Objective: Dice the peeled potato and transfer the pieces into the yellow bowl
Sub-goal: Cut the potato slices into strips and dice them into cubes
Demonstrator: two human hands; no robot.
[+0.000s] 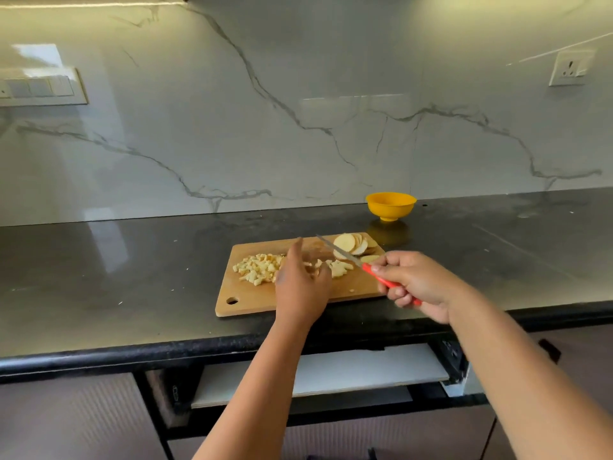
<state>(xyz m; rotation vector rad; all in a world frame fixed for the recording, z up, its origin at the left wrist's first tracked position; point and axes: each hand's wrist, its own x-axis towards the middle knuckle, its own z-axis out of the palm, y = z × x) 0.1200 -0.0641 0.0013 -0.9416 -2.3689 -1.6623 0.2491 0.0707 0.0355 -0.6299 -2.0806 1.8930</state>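
A wooden cutting board [358, 290] lies on the dark counter. A heap of diced potato [257, 267] sits on its left part, with a smaller cluster of pieces [340, 268] near the middle. Fanned potato slices [355, 244] lie at the board's far right corner. My left hand [300, 287] hovers over the board's middle, fingers relaxed, holding nothing that shows. My right hand [418, 285] grips the red handle of a knife [338, 250], whose blade points up and left over the slices. The yellow bowl [390, 204] stands behind the board near the wall; its inside is hidden.
The dark counter [132, 270] stretches left and right of the board. A marble backsplash rises behind, with a switch panel [39, 88] at left and a socket [570, 68] at right. Below the counter edge a drawer [318, 373] stands pulled out.
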